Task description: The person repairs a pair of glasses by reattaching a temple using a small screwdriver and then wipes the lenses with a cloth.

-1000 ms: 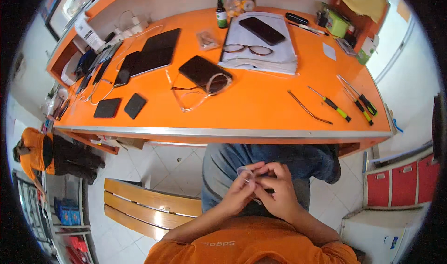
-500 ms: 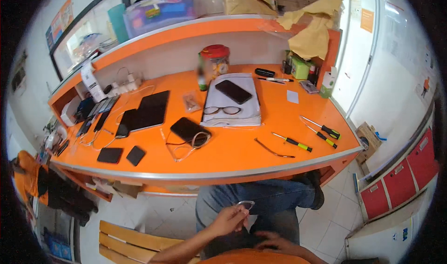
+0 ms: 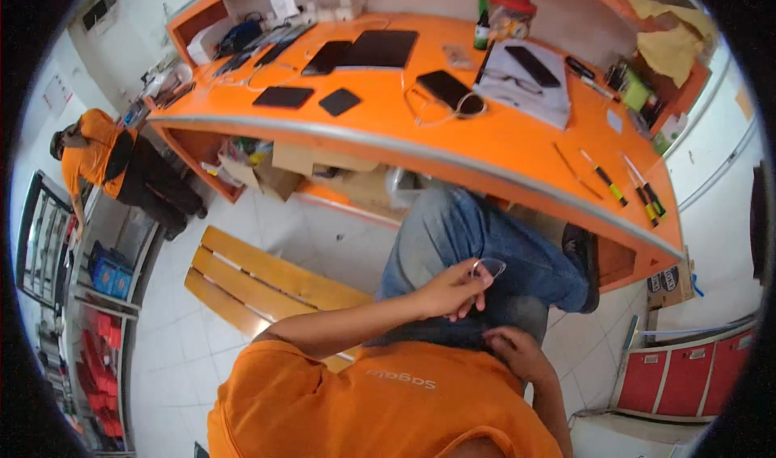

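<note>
Over my lap, my left hand (image 3: pixel 454 291) pinches a clear eyeglass lens (image 3: pixel 490 270) by its edge between thumb and fingers. My right hand (image 3: pixel 517 351) is lower and to the right, by the front of my orange shirt (image 3: pixel 339 405), with its fingers curled in; whether cloth or anything else is in them I cannot make out. On the orange desk (image 3: pixel 517 160) ahead lie clear-framed glasses (image 3: pixel 417 120) against a black phone (image 3: pixel 446 92), a thin loose eyeglass temple (image 3: pixel 575 169) and several screwdrivers (image 3: pixel 606 179) with black and yellow-green handles.
A paper stack (image 3: pixel 550 106) bears another phone (image 3: pixel 532 66) and dark glasses. A tablet (image 3: pixel 380 50) and small black devices lie left. A slatted wooden bench (image 3: pixel 242 276) stands beside me. Far left, another person (image 3: pixel 101 155) in orange leans toward shelves. Cardboard boxes (image 3: pixel 323 157) sit under the desk.
The view has swung left and down, so the desk appears higher and the other person shows more fully. My left hand still holds the lens. My right hand's fingers are more curled.
</note>
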Demonstrator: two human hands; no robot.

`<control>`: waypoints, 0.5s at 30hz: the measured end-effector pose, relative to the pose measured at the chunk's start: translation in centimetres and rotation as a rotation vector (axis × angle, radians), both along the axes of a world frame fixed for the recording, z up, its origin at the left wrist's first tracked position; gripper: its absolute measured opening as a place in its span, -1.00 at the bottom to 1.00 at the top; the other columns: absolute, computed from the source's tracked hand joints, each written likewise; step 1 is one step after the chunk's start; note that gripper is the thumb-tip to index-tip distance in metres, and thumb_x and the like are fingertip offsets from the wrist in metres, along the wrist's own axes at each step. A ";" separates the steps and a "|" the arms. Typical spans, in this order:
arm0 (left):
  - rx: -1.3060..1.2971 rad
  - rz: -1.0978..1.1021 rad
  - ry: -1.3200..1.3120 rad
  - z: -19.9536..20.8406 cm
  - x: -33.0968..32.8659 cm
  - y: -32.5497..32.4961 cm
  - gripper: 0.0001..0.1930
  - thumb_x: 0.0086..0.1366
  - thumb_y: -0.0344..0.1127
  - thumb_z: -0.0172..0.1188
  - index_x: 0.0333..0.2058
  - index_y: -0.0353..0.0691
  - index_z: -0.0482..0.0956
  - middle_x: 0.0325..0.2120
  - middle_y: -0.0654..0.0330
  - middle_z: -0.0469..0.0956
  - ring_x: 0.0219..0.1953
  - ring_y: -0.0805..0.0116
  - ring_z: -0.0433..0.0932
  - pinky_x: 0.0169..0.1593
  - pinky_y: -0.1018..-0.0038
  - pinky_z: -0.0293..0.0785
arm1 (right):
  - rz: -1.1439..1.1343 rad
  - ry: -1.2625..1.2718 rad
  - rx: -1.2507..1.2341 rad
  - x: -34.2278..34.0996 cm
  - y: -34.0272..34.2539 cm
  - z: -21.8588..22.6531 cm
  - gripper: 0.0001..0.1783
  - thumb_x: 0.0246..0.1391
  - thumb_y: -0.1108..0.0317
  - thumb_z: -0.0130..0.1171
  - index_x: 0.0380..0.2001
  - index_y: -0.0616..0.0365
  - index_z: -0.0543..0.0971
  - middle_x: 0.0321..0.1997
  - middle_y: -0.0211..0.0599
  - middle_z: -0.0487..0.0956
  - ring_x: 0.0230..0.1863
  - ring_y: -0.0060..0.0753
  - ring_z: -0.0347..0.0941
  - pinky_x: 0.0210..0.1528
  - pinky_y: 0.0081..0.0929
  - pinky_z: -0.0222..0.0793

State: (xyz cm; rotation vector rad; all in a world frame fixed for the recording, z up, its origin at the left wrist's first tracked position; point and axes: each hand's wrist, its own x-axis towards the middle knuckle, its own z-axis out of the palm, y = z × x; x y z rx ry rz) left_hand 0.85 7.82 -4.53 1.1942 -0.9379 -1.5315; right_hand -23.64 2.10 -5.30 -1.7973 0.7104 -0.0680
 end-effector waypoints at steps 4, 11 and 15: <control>-0.064 0.064 0.072 0.0 -1.2 1.3 -0.76 0.47 -0.10 -0.03 -0.13 -0.14 0.30 -0.51 0.20 0.55 -0.71 0.57 0.37 -0.71 0.60 0.31 | 0.218 -0.088 -0.244 -2.5 3.2 -1.0 -0.89 0.12 0.48 0.18 -0.30 0.30 0.58 -0.22 -0.24 0.56 -0.20 -0.29 0.52 -0.12 -0.39 0.43; -0.141 0.027 0.001 0.4 -1.7 0.2 -0.74 0.45 -0.11 0.02 -0.09 -0.14 0.30 -0.50 0.22 0.55 -0.67 0.56 0.39 -0.66 0.58 0.34 | 0.020 0.099 -0.150 -0.8 4.7 1.0 -0.85 0.18 0.40 0.15 -0.33 0.30 0.55 -0.37 -0.14 0.53 -0.29 -0.25 0.51 -0.21 -0.36 0.41; -0.073 -0.056 -0.076 1.0 -1.1 0.3 -0.70 0.46 -0.06 -0.01 0.02 -0.07 0.29 -0.44 0.24 0.58 -0.62 0.55 0.42 -0.59 0.58 0.39 | 0.026 0.185 -0.109 -0.4 4.6 -0.7 -0.78 0.23 0.31 0.11 -0.34 0.28 0.55 -0.47 -0.12 0.53 -0.35 -0.25 0.52 -0.28 -0.35 0.39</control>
